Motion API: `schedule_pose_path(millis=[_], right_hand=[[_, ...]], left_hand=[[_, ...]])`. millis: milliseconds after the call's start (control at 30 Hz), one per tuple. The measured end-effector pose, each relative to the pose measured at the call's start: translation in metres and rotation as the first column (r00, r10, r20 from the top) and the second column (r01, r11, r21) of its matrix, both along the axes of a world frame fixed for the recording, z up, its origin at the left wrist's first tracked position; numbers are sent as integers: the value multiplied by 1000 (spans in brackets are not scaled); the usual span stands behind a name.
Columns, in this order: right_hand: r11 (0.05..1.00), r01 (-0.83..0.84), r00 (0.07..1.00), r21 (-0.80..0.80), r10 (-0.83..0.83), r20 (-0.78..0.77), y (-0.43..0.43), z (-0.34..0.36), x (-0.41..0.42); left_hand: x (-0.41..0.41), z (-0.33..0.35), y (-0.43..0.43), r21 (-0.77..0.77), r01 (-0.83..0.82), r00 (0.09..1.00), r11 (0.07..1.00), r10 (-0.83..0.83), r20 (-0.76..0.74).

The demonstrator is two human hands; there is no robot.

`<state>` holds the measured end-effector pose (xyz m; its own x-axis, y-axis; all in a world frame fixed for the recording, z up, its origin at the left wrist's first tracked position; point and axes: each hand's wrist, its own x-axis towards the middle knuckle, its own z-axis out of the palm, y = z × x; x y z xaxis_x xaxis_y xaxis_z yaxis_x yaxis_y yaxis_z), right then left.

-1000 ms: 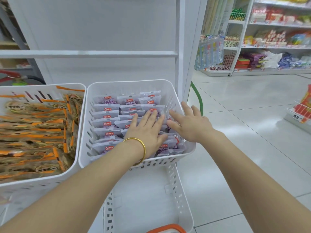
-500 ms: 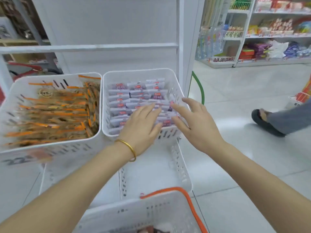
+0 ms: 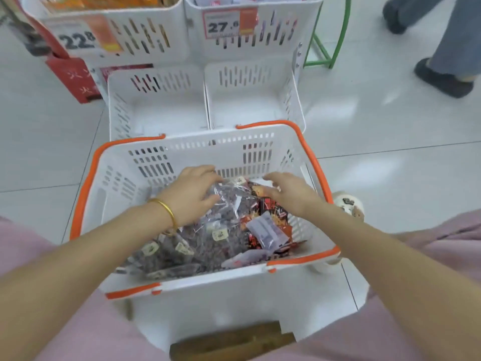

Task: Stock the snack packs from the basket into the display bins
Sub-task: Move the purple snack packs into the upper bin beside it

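Observation:
A white basket (image 3: 125, 178) with orange handles stands on the floor in front of me, holding several snack packs. Clear packs with dark contents (image 3: 208, 238) fill its left and middle. Red-and-black packs (image 3: 273, 212) and a pale purple pack (image 3: 265, 230) lie on the right. My left hand (image 3: 191, 195) is inside the basket, fingers curled over the top clear pack and thumb against it. Beside it, my right hand (image 3: 289, 192) reaches over the red-and-black packs with loosely bent fingers, holding nothing I can see. Two empty lower display bins (image 3: 156, 113) (image 3: 250, 100) sit just beyond the basket.
Above the empty bins are two filled white bins with price tags 22.8 (image 3: 78, 40) and 27.8 (image 3: 223, 26). A red box (image 3: 75, 79) stands at the left and a green metal frame (image 3: 325, 48) at the right. A person's legs (image 3: 442, 61) cross the top right. A wooden block (image 3: 229, 340) lies under the basket.
Both hands left the upper purple-pack bin and dropped into the basket. My view tilted down from the shelf to the basket and lower bins.

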<state>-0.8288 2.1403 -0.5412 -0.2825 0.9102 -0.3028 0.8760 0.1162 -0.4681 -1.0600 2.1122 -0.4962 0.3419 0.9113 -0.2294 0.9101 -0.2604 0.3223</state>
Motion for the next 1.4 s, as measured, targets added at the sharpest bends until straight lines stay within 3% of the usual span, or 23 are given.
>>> schedule_pose_path(millis=[167, 400, 467, 567, 733, 833, 967, 1033, 1100, 1267, 1400], right_hand=[[954, -24, 988, -299, 68, 139, -21, -56, -10], [939, -7, 915, -343, 145, 377, -33, -88, -29], [947, 10, 935, -322, 106, 340, -29, -86, -28], [933, 152, 984, -325, -110, 143, -21, -78, -23], [789, 268, 916, -553, -387, -107, -18, -48, -8], [645, 321, 797, -694, -579, -170, -21, -44, 2], [448, 320, 604, -835, -775, -184, -23, -41, 8], [325, 265, 500, -908, -851, -159, -22, -41, 12], [263, 197, 423, -944, -892, -161, -21, -41, 14], [241, 68, 318, -968, -925, -208, -20, -36, 18], [352, 82, 392, -932, -871, -295, -22, -29, 17]], left_hand=[[0, -25, -13, -26, 34, 999, 999, -35, -38], [-3, -48, -24, -69, 93, 995, 993, -89, 50], [2, -55, -28, -125, 136, 990, 983, -130, 57], [15, -71, -31, -166, 230, 972, 959, -234, -5], [28, -91, -27, -154, 347, 910, 925, -372, -182], [29, -99, -25, -125, 380, 869, 917, -400, -292], [33, -103, -23, -79, 323, 882, 943, -330, -336], [37, -104, -21, -92, 288, 890, 953, -302, -342], [43, -107, -20, -114, 265, 898, 957, -288, -333], [57, -117, -19, -106, 227, 932, 968, -248, -264], [61, -117, -18, -127, 137, 979, 982, -154, -135]])
